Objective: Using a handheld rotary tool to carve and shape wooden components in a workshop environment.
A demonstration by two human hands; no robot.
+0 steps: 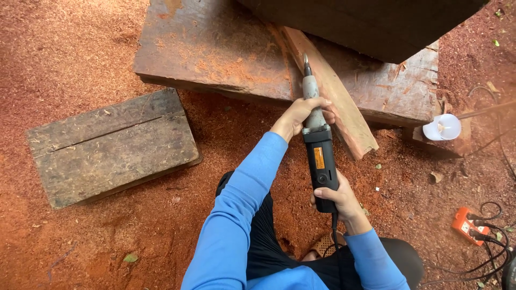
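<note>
Black-and-grey corded die grinder [318, 145]: your left hand [301, 115] clamped round grey neck for steadying, right hand [337, 196] gripping rear body, bit tip aimed at reddish wooden plank [336, 94].

Two hands in blue sleeves, left hand [301, 115] and right hand [339, 198], both wrapped around one black-and-grey power tool [318, 145]. One narrow reddish plank [344, 115] leaning across one broad slab [215, 51]. One dark beam [371, 24] above. One grey weathered board [113, 145] lying apart on sawdust. One white plastic cup [443, 127]. One orange socket block [466, 225], with several black cables, count unclear. One sandalled foot [324, 245].
</note>
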